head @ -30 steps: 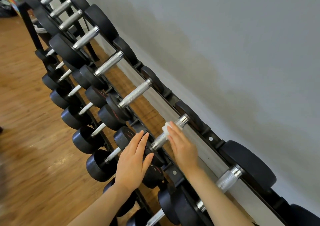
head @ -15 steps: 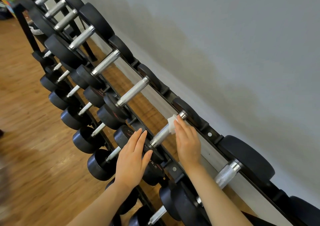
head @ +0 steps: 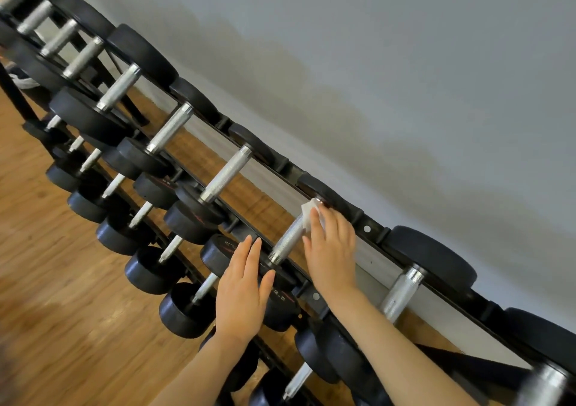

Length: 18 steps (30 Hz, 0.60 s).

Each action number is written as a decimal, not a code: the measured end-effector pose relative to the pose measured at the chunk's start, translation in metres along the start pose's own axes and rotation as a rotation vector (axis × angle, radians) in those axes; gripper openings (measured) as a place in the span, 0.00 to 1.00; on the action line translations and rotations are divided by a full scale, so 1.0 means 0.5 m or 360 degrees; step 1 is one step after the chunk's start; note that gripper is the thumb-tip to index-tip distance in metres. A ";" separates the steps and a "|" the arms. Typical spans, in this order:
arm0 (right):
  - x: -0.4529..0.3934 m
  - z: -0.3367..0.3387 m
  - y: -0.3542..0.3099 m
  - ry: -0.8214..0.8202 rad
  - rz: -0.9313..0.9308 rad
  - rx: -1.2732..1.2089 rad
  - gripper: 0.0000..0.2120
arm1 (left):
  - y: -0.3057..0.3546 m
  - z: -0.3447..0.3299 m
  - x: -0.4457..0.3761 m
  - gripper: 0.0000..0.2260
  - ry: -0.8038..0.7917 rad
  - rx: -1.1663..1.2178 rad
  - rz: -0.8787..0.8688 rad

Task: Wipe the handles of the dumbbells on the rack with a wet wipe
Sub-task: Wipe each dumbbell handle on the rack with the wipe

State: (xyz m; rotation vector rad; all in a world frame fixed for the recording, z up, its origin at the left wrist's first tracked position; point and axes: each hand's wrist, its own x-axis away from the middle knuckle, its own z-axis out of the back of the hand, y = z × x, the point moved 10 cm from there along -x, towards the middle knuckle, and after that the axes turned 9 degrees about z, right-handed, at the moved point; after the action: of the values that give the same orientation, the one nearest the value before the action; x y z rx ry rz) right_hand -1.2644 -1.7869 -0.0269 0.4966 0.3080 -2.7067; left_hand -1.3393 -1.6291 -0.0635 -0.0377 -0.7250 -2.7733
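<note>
A long black rack [head: 367, 228] carries rows of black dumbbells with knurled silver handles. My right hand [head: 330, 249] lies over the far end of one top-row handle [head: 286, 240], with straight fingers pressing a white wet wipe [head: 308, 215] against it; the thumb sits beside the handle. The wipe pokes out past the fingertips, close to the dumbbell's far head [head: 327, 192]. Flat and with straight fingers, my left hand [head: 241, 290] rests on this dumbbell's near head [head: 218, 249].
More top-row handles run up to the left [head: 226, 173] and one sits to the right [head: 400, 293]. Smaller dumbbells [head: 146, 270] fill the lower tiers. A grey wall [head: 405, 78] stands behind the rack, and wooden floor [head: 46, 296] lies on the left.
My right hand has slid the wipe along the handle from its middle to its far end. My left hand stays on the near head. The view has shifted slightly.
</note>
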 end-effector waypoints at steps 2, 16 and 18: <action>-0.001 0.007 0.002 0.0023 -0.0104 -0.0018 0.24 | 0.001 0.003 -0.001 0.30 -0.0007 -0.0022 -0.0026; 0.009 -0.004 0.014 0.0587 -0.0855 -0.0948 0.13 | -0.003 0.002 -0.013 0.29 -0.0048 0.0025 -0.0278; 0.017 -0.014 0.017 0.0658 -0.0918 -0.1022 0.13 | -0.002 0.003 -0.017 0.29 -0.0039 0.0051 -0.0306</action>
State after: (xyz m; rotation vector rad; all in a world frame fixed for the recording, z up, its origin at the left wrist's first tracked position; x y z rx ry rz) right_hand -1.2663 -1.7954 -0.0380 0.8550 1.5769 -2.7472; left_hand -1.3315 -1.6253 -0.0633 0.0048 -0.8190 -2.9470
